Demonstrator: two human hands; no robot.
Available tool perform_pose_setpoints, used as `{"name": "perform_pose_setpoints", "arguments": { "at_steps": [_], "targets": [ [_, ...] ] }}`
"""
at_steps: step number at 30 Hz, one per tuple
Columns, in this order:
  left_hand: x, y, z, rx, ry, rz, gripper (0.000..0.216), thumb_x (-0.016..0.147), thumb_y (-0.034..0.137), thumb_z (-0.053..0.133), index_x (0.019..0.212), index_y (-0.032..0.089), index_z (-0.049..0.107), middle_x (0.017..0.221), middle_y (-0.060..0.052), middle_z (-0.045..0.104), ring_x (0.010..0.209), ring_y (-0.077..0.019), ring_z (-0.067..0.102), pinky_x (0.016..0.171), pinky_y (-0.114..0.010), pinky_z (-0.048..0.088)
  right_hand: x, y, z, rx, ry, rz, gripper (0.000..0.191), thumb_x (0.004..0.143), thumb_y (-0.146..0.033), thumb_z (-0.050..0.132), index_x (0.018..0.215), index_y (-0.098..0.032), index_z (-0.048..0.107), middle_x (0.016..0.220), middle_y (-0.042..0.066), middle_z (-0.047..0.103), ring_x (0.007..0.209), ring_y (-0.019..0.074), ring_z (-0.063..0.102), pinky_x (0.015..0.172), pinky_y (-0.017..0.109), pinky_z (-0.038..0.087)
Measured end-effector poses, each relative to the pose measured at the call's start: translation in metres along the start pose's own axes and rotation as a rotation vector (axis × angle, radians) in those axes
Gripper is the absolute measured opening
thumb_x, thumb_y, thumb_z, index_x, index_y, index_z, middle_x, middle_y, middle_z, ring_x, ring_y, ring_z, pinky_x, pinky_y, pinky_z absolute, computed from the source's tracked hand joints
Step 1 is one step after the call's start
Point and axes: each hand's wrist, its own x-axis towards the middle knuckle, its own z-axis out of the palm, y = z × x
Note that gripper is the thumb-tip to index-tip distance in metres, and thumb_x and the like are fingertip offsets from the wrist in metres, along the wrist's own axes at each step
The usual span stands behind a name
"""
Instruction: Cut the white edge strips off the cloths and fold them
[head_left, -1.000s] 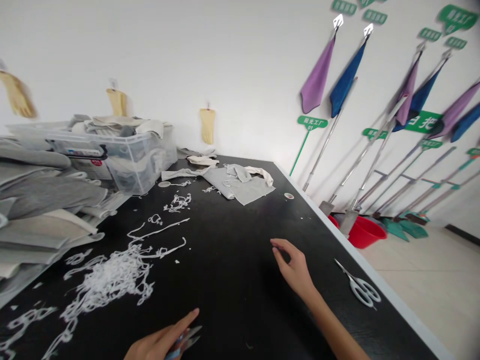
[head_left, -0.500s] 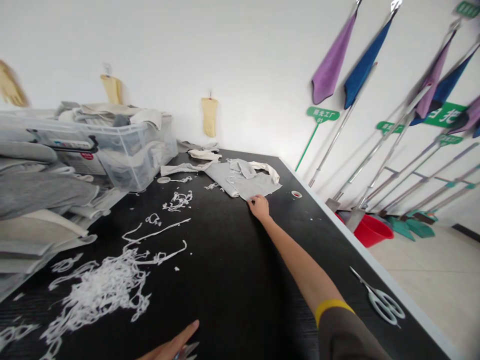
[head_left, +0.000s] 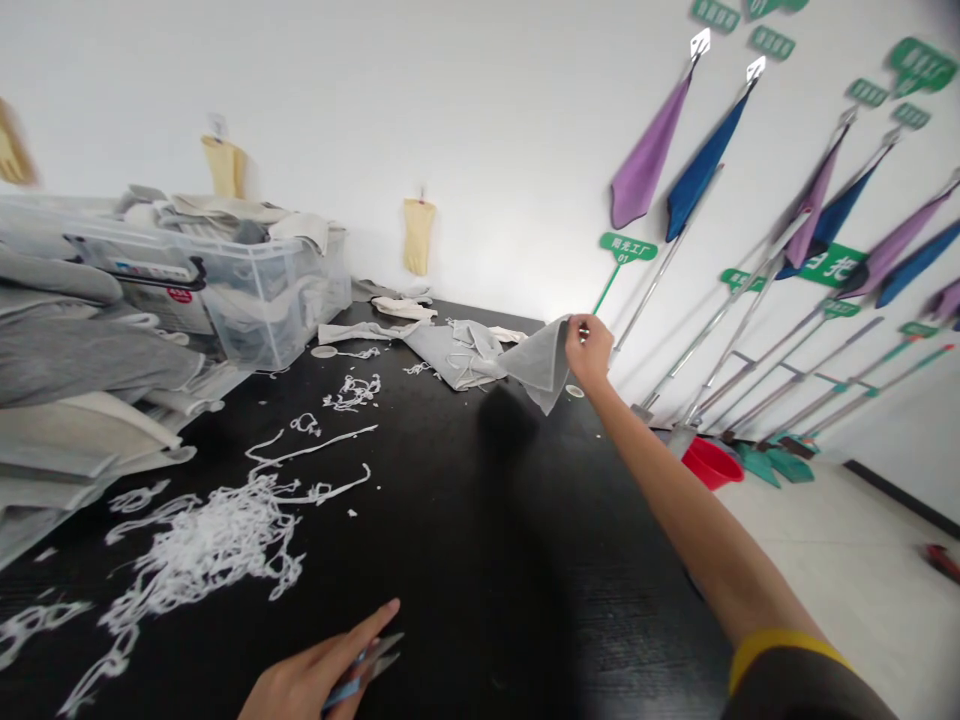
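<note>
My right hand [head_left: 589, 348] pinches a grey piece of fabric [head_left: 538, 364] by its corner and holds it raised above the far end of the black table [head_left: 450, 500]. Part of that fabric hangs down, beside other grey cloth pieces [head_left: 442, 352] lying on the tabletop. Low in the view, my left hand [head_left: 304, 672] is closed around a pair of small thread snips [head_left: 384, 660] with a blue handle. Its index finger points forward and the blades stick out apart. Left of this hand lies a heap of white thread scraps [head_left: 217, 540].
A clear plastic bin [head_left: 262, 310] full of cloth stands at the back left, with stacked grey fabric [head_left: 82, 350] before it. A roll of tape [head_left: 574, 391] sits near the right edge. Mops, hanging cloths [head_left: 649, 160] and a red bucket [head_left: 712, 463] are beyond the table.
My right hand has lifted the grey fabric's corner off the table, up and to the right. My left hand with the snips has come further into view. The view has turned slightly.
</note>
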Motion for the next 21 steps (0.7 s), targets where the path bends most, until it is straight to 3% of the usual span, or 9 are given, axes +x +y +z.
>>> {"name": "perform_pose_setpoints", "arguments": {
  "at_steps": [2, 4, 6, 9, 11, 14, 17, 19, 21],
  "targets": [
    [0.004, 0.009, -0.001, -0.029, 0.045, -0.043, 0.045, 0.092, 0.027, 0.053, 0.136, 0.035, 0.050, 0.115, 0.005, 0.071, 0.095, -0.0114, 0.071, 0.087, -0.013, 0.052, 0.005, -0.016, -0.030, 0.120, 0.016, -0.058, 0.026, 0.089, -0.035, 0.047, 0.085, -0.016, 0.065, 0.078, 0.006, 0.067, 0.071, 0.0183, 0.060, 0.068, 0.030, 0.050],
    [0.014, 0.029, -0.005, -0.072, 0.140, -0.123, 0.039, 0.091, 0.032, 0.055, 0.130, 0.033, 0.056, 0.091, 0.005, 0.074, 0.074, -0.0093, 0.072, 0.072, -0.011, 0.055, 0.003, -0.034, -0.058, 0.198, -0.024, -0.074, 0.025, 0.086, -0.036, 0.052, 0.079, -0.016, 0.067, 0.069, 0.003, 0.065, 0.065, 0.0170, 0.058, 0.064, 0.029, 0.048],
    [0.032, 0.058, -0.012, -0.108, 0.269, -0.260, 0.040, 0.087, 0.039, 0.061, 0.126, 0.030, 0.059, 0.054, 0.009, 0.055, 0.042, -0.0063, 0.054, 0.049, -0.010, 0.049, -0.003, -0.052, -0.084, 0.257, -0.068, -0.065, 0.025, 0.084, -0.037, 0.056, 0.078, -0.016, 0.068, 0.067, 0.002, 0.065, 0.064, 0.0164, 0.058, 0.062, 0.029, 0.045],
    [0.073, 0.105, -0.022, -0.210, 0.357, -0.441, 0.065, 0.079, 0.047, 0.070, 0.138, 0.031, 0.048, 0.046, 0.012, 0.030, 0.038, -0.0070, 0.038, 0.044, -0.013, 0.041, -0.019, -0.080, -0.120, 0.335, -0.141, -0.058, 0.023, 0.081, -0.036, 0.060, 0.076, -0.015, 0.069, 0.068, 0.002, 0.066, 0.062, 0.0151, 0.057, 0.060, 0.028, 0.043],
    [0.104, 0.129, -0.023, -0.253, 0.354, -0.406, 0.086, 0.072, 0.046, 0.077, 0.146, 0.033, 0.035, 0.048, 0.013, 0.034, 0.040, -0.0079, 0.039, 0.046, -0.015, 0.041, -0.032, -0.099, -0.142, 0.369, -0.216, -0.064, 0.022, 0.080, -0.035, 0.063, 0.073, -0.015, 0.069, 0.065, 0.001, 0.063, 0.060, 0.0135, 0.054, 0.057, 0.027, 0.041],
    [0.143, 0.144, -0.016, -0.134, 0.343, -0.302, 0.103, 0.064, 0.042, 0.083, 0.150, 0.035, 0.026, 0.066, 0.007, 0.060, 0.051, -0.0116, 0.054, 0.057, -0.021, 0.046, -0.053, -0.125, -0.169, 0.427, -0.332, -0.063, 0.022, 0.080, -0.034, 0.064, 0.071, -0.014, 0.068, 0.060, -0.001, 0.058, 0.056, 0.0113, 0.049, 0.053, 0.025, 0.037],
    [0.162, 0.142, -0.011, -0.028, 0.404, -0.234, 0.069, 0.076, 0.042, 0.073, 0.139, 0.032, 0.048, 0.081, 0.000, 0.069, 0.058, -0.0144, 0.060, 0.063, -0.024, 0.045, -0.070, -0.142, -0.192, 0.517, -0.404, -0.065, 0.024, 0.080, -0.036, 0.065, 0.073, -0.014, 0.068, 0.060, -0.001, 0.057, 0.055, 0.0103, 0.048, 0.053, 0.024, 0.035],
    [0.165, 0.137, -0.017, -0.068, 0.460, -0.207, 0.031, 0.089, 0.042, 0.057, 0.111, 0.023, 0.069, 0.071, 0.000, 0.066, 0.058, -0.0130, 0.057, 0.062, -0.022, 0.043, -0.076, -0.146, -0.205, 0.568, -0.424, -0.062, 0.025, 0.080, -0.038, 0.066, 0.072, -0.014, 0.068, 0.061, -0.001, 0.057, 0.057, 0.0102, 0.048, 0.053, 0.024, 0.036],
    [0.166, 0.132, -0.031, -0.132, 0.528, -0.195, 0.036, 0.093, 0.042, 0.048, 0.078, 0.017, 0.070, 0.058, 0.002, 0.056, 0.056, -0.0113, 0.051, 0.057, -0.021, 0.038, -0.078, -0.144, -0.215, 0.611, -0.416, -0.031, 0.026, 0.079, -0.040, 0.068, 0.071, -0.015, 0.068, 0.062, -0.001, 0.057, 0.057, 0.0103, 0.048, 0.053, 0.024, 0.036]
  ]
}}
